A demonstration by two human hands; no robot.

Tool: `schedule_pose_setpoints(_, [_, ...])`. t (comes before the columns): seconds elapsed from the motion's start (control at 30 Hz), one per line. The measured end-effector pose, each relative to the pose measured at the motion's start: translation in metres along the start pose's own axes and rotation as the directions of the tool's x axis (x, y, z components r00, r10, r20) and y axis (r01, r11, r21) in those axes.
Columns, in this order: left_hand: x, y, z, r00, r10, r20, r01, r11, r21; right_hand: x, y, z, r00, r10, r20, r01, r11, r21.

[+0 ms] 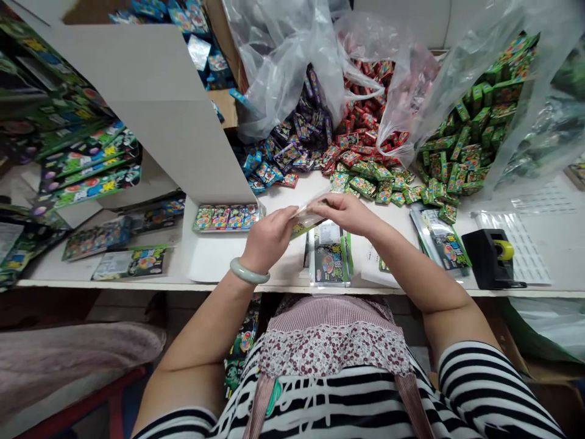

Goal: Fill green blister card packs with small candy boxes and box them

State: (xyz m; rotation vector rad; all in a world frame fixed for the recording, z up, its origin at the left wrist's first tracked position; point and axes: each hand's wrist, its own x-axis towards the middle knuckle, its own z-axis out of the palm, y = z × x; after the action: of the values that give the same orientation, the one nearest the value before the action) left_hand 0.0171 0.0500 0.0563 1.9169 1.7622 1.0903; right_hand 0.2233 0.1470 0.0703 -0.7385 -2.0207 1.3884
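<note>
Fingers (286, 213) pinching pouch (301, 230) from both sides, tabletop gap (280, 268) before front edge (274, 286)

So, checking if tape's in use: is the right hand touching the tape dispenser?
Apart: the head view shows white table between the right hand and the tape dispenser.

A clear, glossy plastic packet (305, 225) at centre; crinkled, translucent plastic bags (283, 42) — shiny along their folds — across the top. Upper left, a smooth, matt white cardboard panel (169, 122); bottom centre, a red-and-white floral cloth apron (333, 355).
</note>
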Motion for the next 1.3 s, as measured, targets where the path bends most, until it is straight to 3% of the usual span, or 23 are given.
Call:
schedule_pose_setpoints(0.07, [-0.001,-0.001,-0.004,0.990,-0.084,-0.110,0.073,0.992,-0.102,-0.009,-0.004,0.003,0.968,-0.054,-0.246,0.019,0.990,-0.139])
schedule_pose_setpoints(0.1, [-0.002,-0.001,-0.004,0.980,-0.137,-0.146,0.110,0.977,-0.180,-0.014,-0.003,0.007,0.949,-0.064,-0.307,0.018,0.988,-0.151])
schedule_pose_setpoints(0.17, [-0.003,0.001,0.000,0.958,-0.242,-0.152,0.174,0.916,-0.363,-0.023,0.004,0.017,0.968,-0.018,-0.249,0.012,1.000,-0.027])
schedule_pose_setpoints(0.27, [-0.004,0.005,0.016,0.922,-0.388,-0.005,0.290,0.697,-0.656,-0.030,0.021,0.034,0.995,0.093,-0.040,-0.080,0.963,0.257])
schedule_pose_setpoints(0.37, [-0.006,0.005,0.034,0.858,-0.478,0.191,0.389,0.360,-0.848,-0.032,0.034,0.040,0.977,0.198,-0.081,-0.154,0.914,0.376])
schedule_pose_setpoints(0.43, [-0.013,0.004,0.042,0.842,-0.452,0.295,0.437,0.252,-0.863,-0.035,0.039,0.038,0.950,0.274,-0.150,-0.187,0.882,0.432])
schedule_pose_setpoints(0.57, [-0.042,-0.001,0.050,0.816,-0.341,0.466,0.564,0.298,-0.770,-0.049,0.044,0.032,0.901,0.395,-0.179,-0.268,0.831,0.488])
schedule_pose_setpoints(0.73, [-0.065,-0.011,0.054,0.782,-0.367,0.505,0.607,0.258,-0.752,-0.066,0.050,0.040,0.917,0.384,-0.104,-0.300,0.840,0.453])
schedule_pose_setpoints(0.8, [-0.059,-0.014,0.054,0.808,-0.392,0.440,0.558,0.270,-0.785,-0.074,0.053,0.045,0.924,0.378,-0.055,-0.320,0.844,0.431])
schedule_pose_setpoints(0.93, [-0.039,-0.012,0.053,0.908,-0.385,0.164,0.324,0.400,-0.857,-0.091,0.055,0.048,0.921,0.379,0.086,-0.383,0.846,0.372])
schedule_pose_setpoints(1.03, [-0.034,-0.005,0.054,0.946,-0.303,0.114,0.256,0.484,-0.837,-0.099,0.050,0.042,0.936,0.341,-0.082,-0.294,0.891,0.346])
schedule_pose_setpoints(1.13, [-0.039,-0.002,0.053,0.966,-0.229,0.118,0.228,0.551,-0.803,-0.099,0.042,0.037,0.922,0.273,-0.276,-0.193,0.939,0.285])
schedule_pose_setpoints(1.2, [-0.043,-0.004,0.049,0.974,-0.193,0.121,0.214,0.594,-0.775,-0.098,0.037,0.036,0.923,0.242,-0.301,-0.170,0.954,0.245])
schedule_pose_setpoints(1.3, [-0.049,-0.005,0.042,0.973,-0.167,0.156,0.229,0.676,-0.700,-0.099,0.033,0.037,0.949,0.199,-0.245,-0.160,0.972,0.171])
